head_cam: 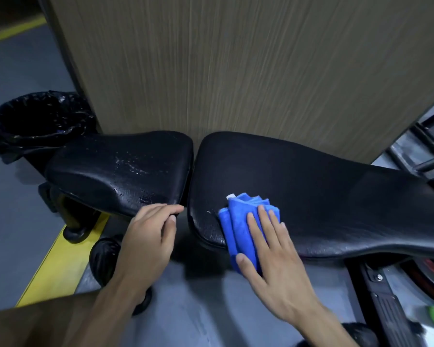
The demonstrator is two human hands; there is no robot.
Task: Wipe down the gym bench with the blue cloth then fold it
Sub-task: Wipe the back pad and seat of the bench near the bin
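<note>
Head view shows the right hand (268, 249) flat, fingers straight and slightly spread, pressing the bunched blue cloth (241, 221) onto the near left corner of the long pad (323, 196) of the bench; the thumb lies on the part of the cloth that droops over the front edge. The left hand (150, 234) rests at the near corner of the short pad (120, 169), fingers loosely curled against its edge, seemingly steadying it.

Wiping looks to be in progress. Droplets glisten on the short pad and a few sit just left of the cloth, so that wet area likely still needs a pass. Keeping the palm flat with even pressure and sweeping in long overlapping strokes should lift the moisture; the hanging part of the cloth would work better gathered back under the hand.

A narrow gap (194, 171) divides the two pads, and the cloth could snag there. A wood panel (236, 71) stands right behind the surface, so far-side strokes end against it. Rightward the long pad runs open. A lined bin (35, 121) sits beyond the left end, and the floor (198, 309) in front is open.
</note>
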